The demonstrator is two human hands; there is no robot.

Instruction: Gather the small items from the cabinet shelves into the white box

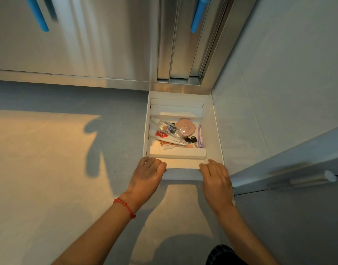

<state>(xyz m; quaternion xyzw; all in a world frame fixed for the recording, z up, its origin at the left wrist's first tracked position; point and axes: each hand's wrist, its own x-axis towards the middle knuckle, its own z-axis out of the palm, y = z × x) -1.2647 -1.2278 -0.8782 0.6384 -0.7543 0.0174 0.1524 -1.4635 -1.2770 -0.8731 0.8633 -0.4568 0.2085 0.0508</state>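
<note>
- Head view: the white box [212,131] sits on the grey floor [49,150] right of frame centre, its far end against the base of the steel cabinet [88,44] and its right side along the pale wall [279,73].
- The left hand [147,173] rests on the near left corner of the box, fingers [154,163] bent down over the near flap, thumb hidden; a red string bracelet [124,206] circles that wrist.
- The right hand [216,176] is on the near right corner, fingers [208,167] curled over the edge of the same flap; how firmly either hand grips cannot be told.
- Inside the box lie the small items: a clear bottle [168,129] lying slantwise over a white tube [168,138] with red print, a pink rounded case [185,128] toward the far right, a black key bunch [191,139] just beside the tube's end, a purple clip [199,136] along the right inner wall, and a brownish sachet [168,145] partly under the tube.
- White folded flaps cross the box's far and near ends.
- Two blue handles [37,14] show on the cabinet doors along the top of the frame, one upper left, one upper centre-right.
- A grey door [298,159] with a metal handle [313,179] enters from the lower right.
- Warm light patches and the person's shadow fall on the floor at left.
</note>
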